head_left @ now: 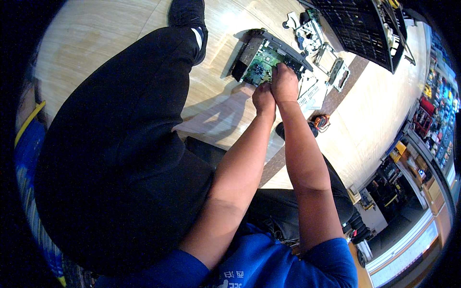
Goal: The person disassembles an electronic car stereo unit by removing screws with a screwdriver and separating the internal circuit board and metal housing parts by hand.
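Observation:
An electronic unit with a dark casing (248,54) lies on the light floor ahead of me, its green circuit board (261,65) exposed. My left hand (264,98) is closed at the board's near edge. Just right of it and touching it, my right hand (285,82) is closed over the right part of the board. Whatever the fingers of either hand pinch is hidden by the hands and too small to make out. A dark panel (283,45) runs along the unit's far side.
Loose metal frames and brackets (336,72) lie to the unit's right, with a perforated light plate (313,97) nearer me. An orange cable coil (321,122) sits by my right knee. A black slatted crate (357,26) stands far right. My shoe (186,17) is at far left.

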{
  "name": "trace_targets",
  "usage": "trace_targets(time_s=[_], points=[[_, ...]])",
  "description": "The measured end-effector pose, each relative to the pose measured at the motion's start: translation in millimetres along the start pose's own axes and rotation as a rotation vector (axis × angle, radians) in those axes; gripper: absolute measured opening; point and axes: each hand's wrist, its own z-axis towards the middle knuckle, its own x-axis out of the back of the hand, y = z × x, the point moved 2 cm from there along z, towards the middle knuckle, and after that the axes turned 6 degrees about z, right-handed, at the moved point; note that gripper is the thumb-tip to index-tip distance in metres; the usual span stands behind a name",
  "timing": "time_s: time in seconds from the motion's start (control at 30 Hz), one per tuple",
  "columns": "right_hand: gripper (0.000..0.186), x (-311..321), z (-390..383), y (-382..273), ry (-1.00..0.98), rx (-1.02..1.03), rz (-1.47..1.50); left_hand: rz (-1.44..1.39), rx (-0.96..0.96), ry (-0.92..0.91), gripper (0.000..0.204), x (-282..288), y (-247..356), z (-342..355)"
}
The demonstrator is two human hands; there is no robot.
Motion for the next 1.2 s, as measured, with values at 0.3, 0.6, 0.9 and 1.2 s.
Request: trace_targets(time_s=[0.3, 0.6, 0.9, 1.2], points=[[0.008, -0.5, -0.5, 7.1, 0.001, -0.007, -0.015, -0.038, 0.089, -0.022, 0.031, 0.2, 17.9, -17.4], [0.009, -1.0, 3.0, 7.2, -0.036, -0.007, -0.020, 0.156, 0.073, -0.078, 0.032, 6.0, 33.4, -21.9], [0.013, -3.7, 9.7, 9.5, -0.111, -0.029, -0.062, -0.052, 0.214, -0.045, 0.028, 2.0, 40.1, -32.0], [0.011, -4.9, 10.6, 5.8, -0.155, -0.035, -0.101, -0.100, 0.130, -0.035, 0.035, -5.3, 5.6, -12.8]])
